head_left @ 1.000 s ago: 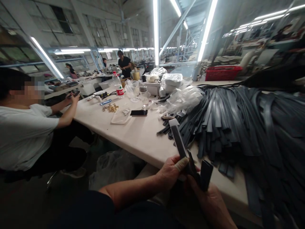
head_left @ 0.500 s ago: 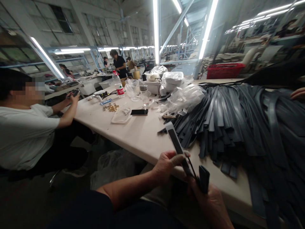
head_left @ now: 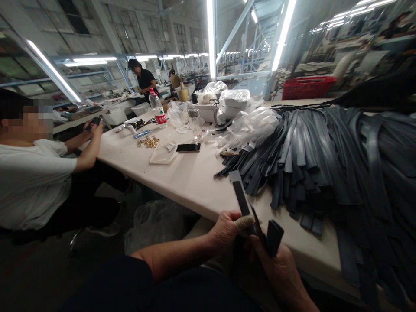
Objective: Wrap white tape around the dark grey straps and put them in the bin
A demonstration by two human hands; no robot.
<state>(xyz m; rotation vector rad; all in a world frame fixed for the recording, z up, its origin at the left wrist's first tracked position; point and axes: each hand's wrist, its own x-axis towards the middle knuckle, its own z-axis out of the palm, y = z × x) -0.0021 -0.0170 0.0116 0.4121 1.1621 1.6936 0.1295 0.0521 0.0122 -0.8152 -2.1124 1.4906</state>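
My left hand [head_left: 229, 229] is closed around a dark leather strap [head_left: 240, 195] that sticks up and away from me, its thumb wrapped in pale tape. My right hand [head_left: 279, 268] sits just right of it, closed on the folded end of a dark strap [head_left: 274, 236]. Both hands are low, at the near edge of the pale table [head_left: 191, 177]. A big pile of dark grey straps [head_left: 325, 156] covers the table's right side, just beyond my hands.
A seated person in a white shirt [head_left: 32, 182] holds a phone at the left. On the table lie a black phone [head_left: 188, 147], a clear tray [head_left: 163, 155], brass fittings [head_left: 148, 141], a water bottle [head_left: 157, 109], plastic bags [head_left: 250, 125]. A red basket [head_left: 305, 86] stands behind. People work further back.
The strap in my left hand has tilted slightly and my hands have shifted a little; the view has turned, moving the far people rightwards. Another person's hand at the right edge is gone.
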